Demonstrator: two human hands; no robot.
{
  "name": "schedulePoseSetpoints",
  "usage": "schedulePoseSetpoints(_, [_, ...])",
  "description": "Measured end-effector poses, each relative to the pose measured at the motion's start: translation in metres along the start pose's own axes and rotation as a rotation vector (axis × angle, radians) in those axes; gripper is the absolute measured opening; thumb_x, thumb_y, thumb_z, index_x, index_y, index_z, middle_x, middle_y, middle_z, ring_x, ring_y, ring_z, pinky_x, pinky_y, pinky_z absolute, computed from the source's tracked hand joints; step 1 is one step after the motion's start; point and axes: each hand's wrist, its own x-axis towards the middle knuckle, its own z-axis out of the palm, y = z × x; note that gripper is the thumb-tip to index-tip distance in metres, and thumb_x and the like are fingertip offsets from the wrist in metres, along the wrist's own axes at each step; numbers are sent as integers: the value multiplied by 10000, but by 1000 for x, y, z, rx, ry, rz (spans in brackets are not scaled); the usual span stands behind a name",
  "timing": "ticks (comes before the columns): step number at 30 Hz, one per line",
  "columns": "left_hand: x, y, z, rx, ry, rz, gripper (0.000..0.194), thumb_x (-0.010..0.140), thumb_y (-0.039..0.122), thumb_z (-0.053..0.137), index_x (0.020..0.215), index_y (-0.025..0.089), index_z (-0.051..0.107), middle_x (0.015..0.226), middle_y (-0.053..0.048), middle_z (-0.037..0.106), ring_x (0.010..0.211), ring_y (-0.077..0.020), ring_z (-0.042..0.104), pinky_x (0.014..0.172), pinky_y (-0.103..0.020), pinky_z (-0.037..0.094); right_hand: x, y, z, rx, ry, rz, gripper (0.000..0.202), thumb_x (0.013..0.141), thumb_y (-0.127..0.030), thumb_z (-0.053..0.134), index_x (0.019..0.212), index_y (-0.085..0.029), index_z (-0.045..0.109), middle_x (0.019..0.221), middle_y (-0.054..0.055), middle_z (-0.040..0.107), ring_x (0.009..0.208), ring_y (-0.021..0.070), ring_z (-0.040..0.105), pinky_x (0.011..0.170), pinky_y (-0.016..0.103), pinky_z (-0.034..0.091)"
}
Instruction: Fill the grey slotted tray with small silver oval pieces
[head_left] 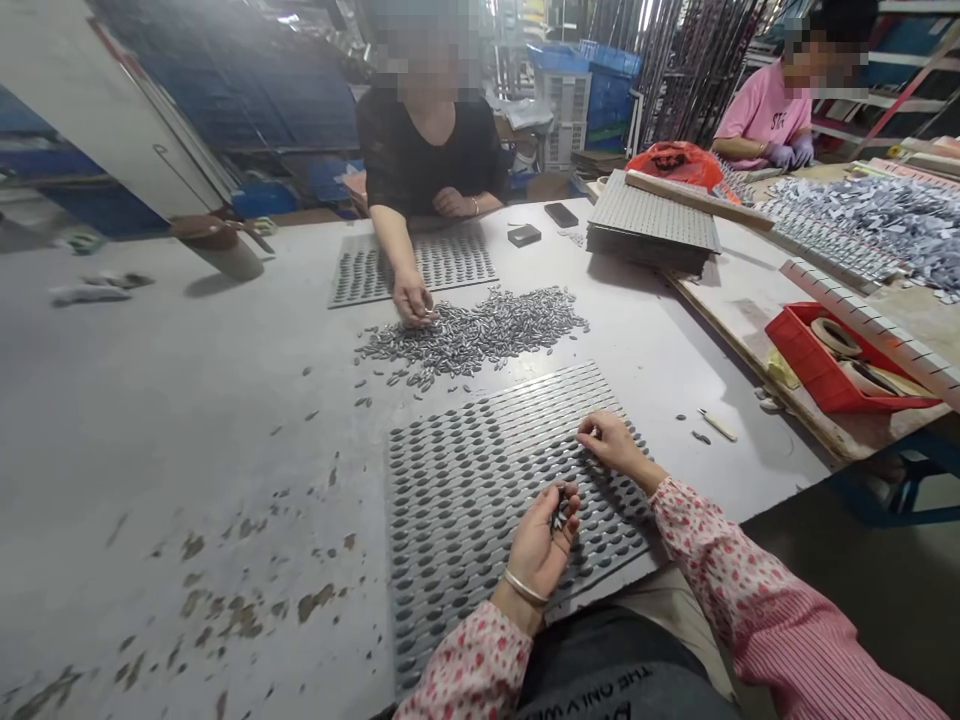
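Observation:
My left hand (541, 540) is cupped, palm up, with several small dark oval pieces in its curled fingers. It is over the near part of a grey tray (536, 410) with rows of slots. Many slots hold dark oval pieces; a patch at the far middle and right shows bare ridges. Above the tray's right side, my right hand (611, 442) has its thumb and fingertips pinched together low over the rows. Whatever sits in that pinch is too small to make out. Beyond the tray lies a pile of loose oval pieces (487, 330).
Across the table, a co-worker's hand (412, 298) reaches into the pile beside a second tray (352, 275). To the right are tweezers (718, 425), a stack of panels (652, 225) and a red bin (817, 370) with tape rolls. Another person sits at far right.

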Motion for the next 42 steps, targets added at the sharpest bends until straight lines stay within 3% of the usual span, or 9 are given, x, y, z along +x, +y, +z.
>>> schedulePoseSetpoints(5, [9, -4, -2, -47, 0, 44, 91, 803, 81, 553, 860, 116, 616, 696, -17, 623, 542, -66, 576, 467, -151, 480, -29, -22, 2, 472, -294, -103, 219, 774, -362, 628, 883, -172, 615, 802, 11, 589, 687, 115, 501, 613, 225, 399])
schedulePoseSetpoints(12, [13, -2, -4, -55, -27, 96, 122, 787, 39, 546, 855, 105, 622, 821, -65, 664, 704, -115, 643, 593, -185, 540, -34, -26, 15, 665, -208, 0, 200, 822, -358, 554, 877, -172, 600, 821, 25, 621, 737, 131, 561, 673, 250, 447])
schedulePoseSetpoints(17, [5, 4, -1, -27, -40, 34, 202, 833, 35, 451, 953, 88, 605, 888, -119, 665, 733, -125, 649, 613, -202, 549, -2, 7, -7, 383, 37, 74, 160, 831, -241, 476, 902, -180, 605, 846, 28, 642, 820, 150, 575, 779, 290, 440])
schedulePoseSetpoints(21, [1, 4, 0, -5, 46, -4, 110, 838, 84, 485, 858, 99, 593, 772, -65, 638, 572, -78, 598, 464, -154, 493, 14, 33, -15, 21, -33, 92, 142, 783, -170, 512, 848, -170, 639, 805, 20, 653, 769, 139, 571, 730, 257, 424])
schedulePoseSetpoints(25, [0, 3, -2, 32, -8, 3, 120, 826, 80, 508, 882, 105, 610, 709, -32, 599, 551, -66, 568, 460, -146, 479, 18, 45, -12, -58, -97, 98, 77, 750, -202, 584, 771, -171, 651, 692, -2, 635, 644, 122, 545, 615, 224, 391])
schedulePoseSetpoints(29, [2, 1, -6, 38, -20, 15, 106, 809, 67, 529, 860, 103, 614, 703, -31, 589, 547, -62, 555, 475, -150, 485, 21, 46, -11, -112, -100, 69, 37, 727, -181, 618, 726, -177, 655, 726, 15, 638, 716, 141, 536, 681, 243, 383])
schedulePoseSetpoints(33, [5, 0, -5, 18, 8, 24, 46, 790, 80, 567, 780, 111, 600, 687, -22, 589, 521, -55, 544, 442, -138, 469, 19, 39, -12, -152, -42, 63, 31, 735, -172, 616, 715, -170, 640, 757, 39, 623, 789, 167, 515, 753, 283, 382])
schedulePoseSetpoints(36, [6, 0, -2, 0, 43, 27, 61, 792, 77, 566, 812, 105, 617, 705, -29, 606, 535, -56, 562, 459, -137, 482, 6, 24, -12, -14, -22, 42, 54, 758, -216, 610, 752, -170, 637, 763, 32, 613, 769, 159, 522, 724, 277, 402])
schedulePoseSetpoints(42, [14, -4, -3, -29, -29, 23, 74, 785, 88, 584, 841, 117, 623, 674, -16, 609, 504, -45, 547, 450, -126, 472, -29, -23, -1, 485, -289, -131, 215, 792, -365, 602, 894, -179, 641, 834, 22, 606, 737, 126, 544, 645, 230, 431])
